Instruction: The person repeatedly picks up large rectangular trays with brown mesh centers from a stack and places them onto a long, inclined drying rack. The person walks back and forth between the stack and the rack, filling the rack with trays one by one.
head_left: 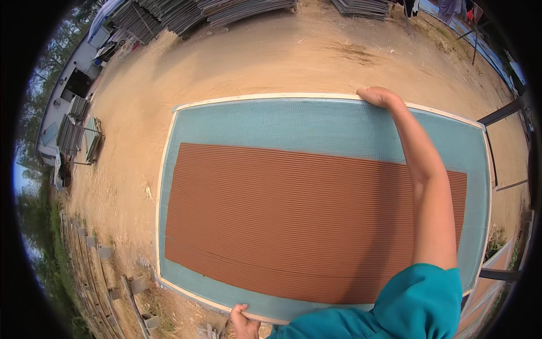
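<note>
Ground (243, 62) of tan sand spreads beyond a rectangular pale-wood frame (305, 96) with blue-green mesh (282, 124); on the mesh lies a brown, finely ridged rectangular sheet (293, 220). The bare right hand (380, 97) grips the frame's far side, the bare left hand (244, 324) its near side, fingers partly hidden.
</note>
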Available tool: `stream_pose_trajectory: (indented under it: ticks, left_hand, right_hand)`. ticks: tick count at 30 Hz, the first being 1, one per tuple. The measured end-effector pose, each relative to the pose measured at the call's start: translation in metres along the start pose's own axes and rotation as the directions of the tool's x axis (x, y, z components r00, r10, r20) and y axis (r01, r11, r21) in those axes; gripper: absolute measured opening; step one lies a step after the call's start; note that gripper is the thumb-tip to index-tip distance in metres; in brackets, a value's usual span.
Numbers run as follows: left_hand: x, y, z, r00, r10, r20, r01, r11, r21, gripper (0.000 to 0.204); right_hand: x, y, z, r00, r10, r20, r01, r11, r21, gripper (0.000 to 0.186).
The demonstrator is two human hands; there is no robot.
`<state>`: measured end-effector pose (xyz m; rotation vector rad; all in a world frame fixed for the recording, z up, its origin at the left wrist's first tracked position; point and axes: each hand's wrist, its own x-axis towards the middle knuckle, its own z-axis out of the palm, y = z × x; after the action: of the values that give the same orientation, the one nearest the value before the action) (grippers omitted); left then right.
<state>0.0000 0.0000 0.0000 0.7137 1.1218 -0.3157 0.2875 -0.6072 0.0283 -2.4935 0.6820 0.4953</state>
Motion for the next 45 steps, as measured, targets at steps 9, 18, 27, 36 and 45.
stream_pose_trajectory:
  ticks: [9, 18, 27, 36, 45]
  left_hand:
    - [0.007, -0.001, -0.009, 0.995, 0.094, 0.025, -0.093, 0.995, -0.037, 0.043]
    - [-0.030, -0.018, -0.071, 0.995, 0.079, 0.059, -0.072, 0.991, -0.115, 0.040]
    - [-0.074, -0.049, -0.203, 0.983, 0.051, 0.178, -0.021, 0.986, -0.163, 0.047]
    - [-0.086, -0.056, -0.233, 0.991, 0.066, 0.115, -0.057, 0.995, -0.079, 0.048]
    - [-0.092, -0.054, -0.232, 0.995, 0.093, 0.034, -0.090, 0.992, -0.083, 0.049]
  right_hand:
    - [-0.020, -0.026, -0.016, 0.985, -0.055, -0.163, 0.034, 0.991, -0.127, 0.045]
    - [-0.115, -0.080, -0.047, 0.969, -0.136, -0.206, 0.091, 0.972, -0.215, 0.046]
    - [-0.183, -0.111, 0.056, 0.976, -0.207, -0.064, 0.184, 0.947, -0.264, 0.050]
    - [-0.197, -0.115, 0.104, 0.978, -0.095, 0.186, 0.110, 0.991, -0.071, 0.042]
    - [-0.171, -0.110, 0.123, 0.939, -0.083, 0.334, 0.073, 0.996, 0.043, 0.043]
